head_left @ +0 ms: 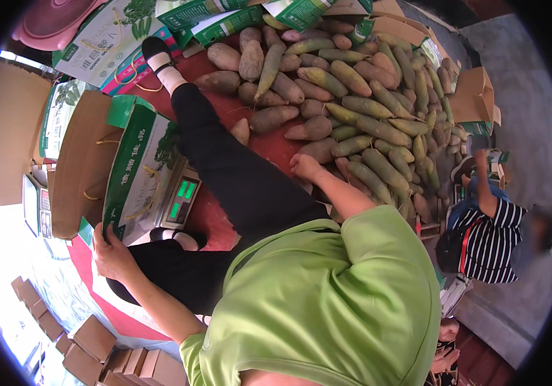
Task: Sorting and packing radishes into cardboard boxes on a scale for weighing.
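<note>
My left hand [114, 257] is closed on the near flap of an open green-and-white carton [135, 168] with yellow cord handles. This carton stands on a digital scale [182, 196], whose green display is lit beside my leg. My right hand [306, 167] has its fingers curled at the near edge of a large heap of radishes. Next to it lies a reddish-brown radish [317, 150]; whether anything is inside the fingers is hidden. Long green radishes [379, 130] fill the heap's middle, with reddish-brown ones along its left side.
Green-and-white cartons [112, 45] stand at the far left and along the back. Left of the scale sits another scale [36, 206]. Brown boxes [96, 338] are stacked at the lower left. A person in a striped shirt [491, 241] works at the right, beyond the heap.
</note>
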The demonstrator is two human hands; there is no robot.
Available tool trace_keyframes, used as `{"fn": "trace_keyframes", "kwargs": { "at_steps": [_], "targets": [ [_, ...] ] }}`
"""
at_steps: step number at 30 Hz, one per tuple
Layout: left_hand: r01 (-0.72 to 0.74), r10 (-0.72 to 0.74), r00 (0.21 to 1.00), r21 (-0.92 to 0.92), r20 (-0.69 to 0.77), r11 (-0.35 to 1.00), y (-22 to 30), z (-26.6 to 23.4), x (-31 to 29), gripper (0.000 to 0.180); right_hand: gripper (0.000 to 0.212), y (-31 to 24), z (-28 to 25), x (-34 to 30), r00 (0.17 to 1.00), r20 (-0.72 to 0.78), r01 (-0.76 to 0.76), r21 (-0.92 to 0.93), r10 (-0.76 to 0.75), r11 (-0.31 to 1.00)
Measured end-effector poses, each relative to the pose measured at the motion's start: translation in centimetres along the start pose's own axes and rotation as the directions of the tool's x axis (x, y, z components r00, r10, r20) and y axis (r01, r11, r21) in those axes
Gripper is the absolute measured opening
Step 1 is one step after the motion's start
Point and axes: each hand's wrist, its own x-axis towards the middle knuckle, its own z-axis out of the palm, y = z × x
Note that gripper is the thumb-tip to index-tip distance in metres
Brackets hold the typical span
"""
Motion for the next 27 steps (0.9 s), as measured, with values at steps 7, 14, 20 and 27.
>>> {"fn": "trace_keyframes", "kwargs": {
  "at_steps": [7,14,20,27],
  "targets": [
    [-0.026,0.026,1.0,-0.019,-0.014,0.999,-0.7,0.6,0.0,0.018,0.018,-1.0,-0.9,-0.6,0.994,-0.103,0.031,0.013,-0.03,0.999],
    [-0.017,0.016,0.999,-0.019,-0.03,1.0,-0.9,0.8,-0.1,0.018,0.025,-0.1,-5.2,-1.1,0.956,-0.276,-0.055,-0.497,-0.098,0.866],
    [-0.017,0.016,0.999,-0.021,-0.048,1.0,-0.3,0.8,-0.1,0.017,0.028,4.3,-7.4,-2.0,0.984,-0.171,-0.166,-0.789,0.048,0.591],
    [0.021,-0.022,1.0,-0.021,-0.021,1.0,-0.6,0.7,-0.3,0.017,0.024,4.6,-8.3,-1.4,0.996,-0.089,-0.081,-0.873,0.006,0.481]
  ]
}}
